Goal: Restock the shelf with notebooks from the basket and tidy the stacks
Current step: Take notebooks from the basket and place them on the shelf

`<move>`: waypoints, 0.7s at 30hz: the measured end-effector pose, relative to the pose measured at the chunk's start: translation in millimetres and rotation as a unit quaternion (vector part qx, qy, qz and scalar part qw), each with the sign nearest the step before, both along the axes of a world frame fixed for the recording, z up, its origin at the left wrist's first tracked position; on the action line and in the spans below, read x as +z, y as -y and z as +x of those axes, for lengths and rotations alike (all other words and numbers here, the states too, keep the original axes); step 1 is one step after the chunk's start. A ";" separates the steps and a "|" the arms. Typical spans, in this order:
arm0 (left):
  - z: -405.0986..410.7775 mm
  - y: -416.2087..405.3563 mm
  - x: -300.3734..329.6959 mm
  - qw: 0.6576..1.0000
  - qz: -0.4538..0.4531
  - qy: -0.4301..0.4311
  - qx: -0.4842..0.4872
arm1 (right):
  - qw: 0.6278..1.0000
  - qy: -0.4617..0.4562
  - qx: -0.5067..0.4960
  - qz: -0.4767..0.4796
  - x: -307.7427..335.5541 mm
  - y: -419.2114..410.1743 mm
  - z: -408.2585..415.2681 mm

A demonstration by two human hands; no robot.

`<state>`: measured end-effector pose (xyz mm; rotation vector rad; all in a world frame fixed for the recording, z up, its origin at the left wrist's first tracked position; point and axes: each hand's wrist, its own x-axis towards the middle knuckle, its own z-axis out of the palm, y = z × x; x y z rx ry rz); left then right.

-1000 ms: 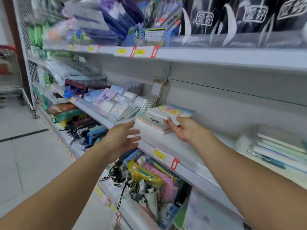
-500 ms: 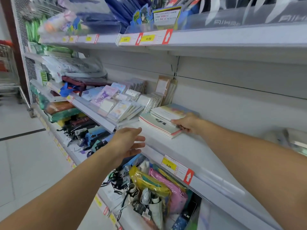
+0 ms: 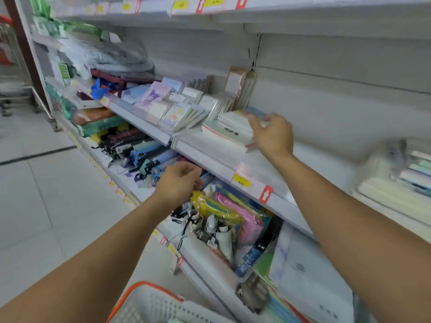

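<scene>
Right now the head view, the only one, shows the tidying step: squaring up the low stack of pale, thin-covered notebooks [image 3: 229,130] lying flat on the white metal shelf [image 3: 263,167], at about one o'clock from the frame's centre. To do it well, I judge the top copies should be nudged until their edges line up with the red-trimmed ones beneath, with light, even pressure so the slippery covers do not fan out toward the small pastel notepads [image 3: 177,113] just beside them at eleven o'clock.

The right hand [image 3: 272,136] rests on the stack's right end, fingers [image 3: 256,120] partly spread and curled over the top cover, thumb side near the lower edge; it looks like a loose hold on the pile, not a firm pinch, though motion blur hides the exact contact.

The left hand [image 3: 179,183] hangs at about nine o'clock from centre, just below the shelf's front lip and in front of the folded umbrellas [image 3: 140,157] on the tier below. Its fingers are curled loosely inward and it holds nothing that I can see.

The white plastic basket with an orange rim [image 3: 149,304] sits at six o'clock, at the bottom edge; its contents are mostly out of frame. A second, blurred stack of notebooks [image 3: 401,180] lies at three o'clock.
</scene>
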<state>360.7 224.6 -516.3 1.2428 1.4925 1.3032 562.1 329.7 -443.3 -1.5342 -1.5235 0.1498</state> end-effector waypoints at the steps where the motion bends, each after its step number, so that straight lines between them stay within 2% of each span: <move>1: 0.8 12.7 -13.8 1.000 -0.001 -0.006 0.010 | 0.998 -0.016 0.031 0.050 -4.5 29.0 -2.1; 3: 3.1 51.4 -65.5 0.998 -0.057 -0.016 0.030 | 0.989 -0.011 0.097 0.107 -42.6 94.2 -8.7; 5: 5.2 98.0 -135.9 0.986 -0.152 -0.058 0.029 | 0.979 -0.051 0.174 0.090 -106.1 156.9 -17.9; 7: 4.1 150.8 -206.0 0.964 -0.251 -0.085 0.017 | 0.965 -0.086 0.241 -0.055 -181.5 208.8 -27.9; 9: 4.3 199.6 -257.1 0.928 -0.339 -0.152 0.009 | 0.923 -0.094 0.238 -0.289 -255.4 250.8 -27.6; 11: 1.4 236.8 -288.5 0.896 -0.385 -0.220 0.000 | 0.877 -0.079 0.160 -0.446 -321.7 289.4 -7.8; 13: -3.3 255.6 -305.1 0.882 -0.407 -0.237 -0.009 | 0.846 -0.060 0.062 -0.526 -365.7 323.1 18.5; 15: -9.5 263.7 -311.4 0.878 -0.408 -0.246 -0.038 | 0.822 -0.060 0.046 -0.564 -384.7 348.7 28.8; 19: -16.7 271.4 -318.1 0.877 -0.422 -0.221 -0.059 | 0.823 -0.115 0.116 -0.543 -379.9 360.7 13.8; 21: -14.2 270.8 -320.1 0.877 -0.433 -0.204 -0.054 | 0.810 -0.125 0.158 -0.551 -372.3 361.1 6.7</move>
